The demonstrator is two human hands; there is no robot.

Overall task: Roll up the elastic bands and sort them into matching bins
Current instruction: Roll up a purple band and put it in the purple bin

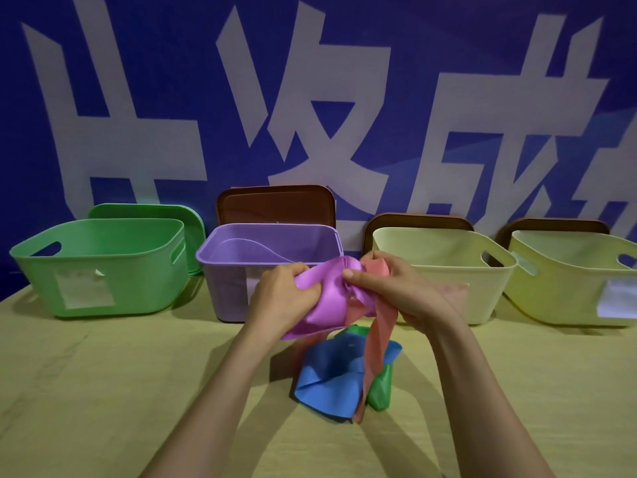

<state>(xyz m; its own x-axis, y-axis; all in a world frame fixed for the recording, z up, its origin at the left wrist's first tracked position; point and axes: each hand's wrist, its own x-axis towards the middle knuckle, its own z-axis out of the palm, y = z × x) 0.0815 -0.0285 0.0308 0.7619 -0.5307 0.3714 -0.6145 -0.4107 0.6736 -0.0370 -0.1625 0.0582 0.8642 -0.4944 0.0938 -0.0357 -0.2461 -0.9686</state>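
Blue banner wall, tan counter [103, 391]. Both hands, left [281, 298] and right [389, 288], grip the purple band [322, 298] above the tangled pile, apparently teasing it free of the salmon band [381, 326]. Purple bin [227, 284] sits just behind.

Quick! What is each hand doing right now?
Left hand: grips the purple band.
Right hand: pinches the same purple band, with the salmon band caught in it too.
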